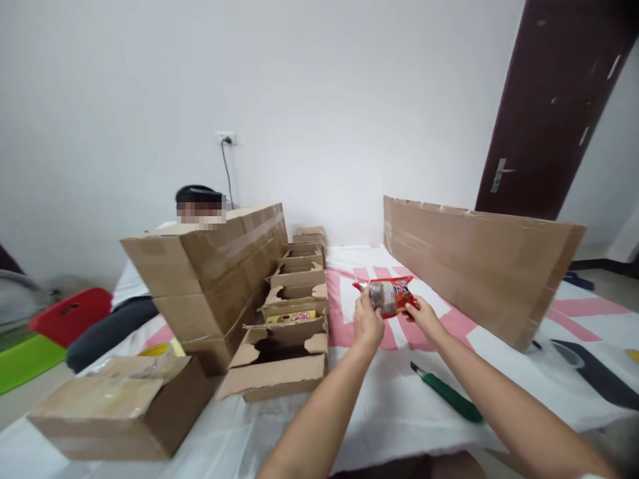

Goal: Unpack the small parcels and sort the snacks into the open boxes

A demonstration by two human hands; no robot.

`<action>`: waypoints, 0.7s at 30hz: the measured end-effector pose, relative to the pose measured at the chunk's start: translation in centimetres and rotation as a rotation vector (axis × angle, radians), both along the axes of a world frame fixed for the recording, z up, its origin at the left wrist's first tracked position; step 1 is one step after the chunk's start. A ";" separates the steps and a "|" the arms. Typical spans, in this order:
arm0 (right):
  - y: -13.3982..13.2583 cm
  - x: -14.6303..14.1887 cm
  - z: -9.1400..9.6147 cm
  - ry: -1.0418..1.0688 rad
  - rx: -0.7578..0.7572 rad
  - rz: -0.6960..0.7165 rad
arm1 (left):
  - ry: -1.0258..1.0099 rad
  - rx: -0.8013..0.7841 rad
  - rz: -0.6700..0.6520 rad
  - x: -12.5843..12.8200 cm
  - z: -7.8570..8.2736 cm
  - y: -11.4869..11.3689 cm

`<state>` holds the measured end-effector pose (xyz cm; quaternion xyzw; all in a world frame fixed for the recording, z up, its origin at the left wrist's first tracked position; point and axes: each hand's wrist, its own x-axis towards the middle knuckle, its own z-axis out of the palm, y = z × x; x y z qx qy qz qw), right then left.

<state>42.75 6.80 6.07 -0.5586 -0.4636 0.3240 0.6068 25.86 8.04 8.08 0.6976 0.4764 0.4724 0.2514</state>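
Head view shows a red packet (pixel 392 297) over the pink-and-white cloth (pixel 369 406), held between both hands. The left hand (pixel 369 320) has its grip closed on the near left edge; the right hand (pixel 421 314) pinches the lower right corner. Its lettering is probably too blurred to read. A green cutter (pixel 452 397) lies nearer, an open cardboard box (pixel 279 374) off to the left.
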 end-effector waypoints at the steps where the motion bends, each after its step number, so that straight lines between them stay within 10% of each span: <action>1: -1.2 0.0 -1.0 0.013 -0.004 0.022 | 0.009 0.004 -0.022 -0.5 -1.2 -1.2; 10: -13.1 -4.8 -12.5 -0.076 -0.074 0.467 | 0.030 -0.018 -0.345 -14.3 -14.7 -10.1; 16: -12.1 -10.6 -11.9 -0.148 -0.041 0.642 | 0.053 0.060 -0.064 -23.7 -15.9 -11.2; 21: -10.8 -11.7 -13.3 -0.144 -0.127 0.466 | 0.241 0.130 0.233 -30.7 -15.5 -9.6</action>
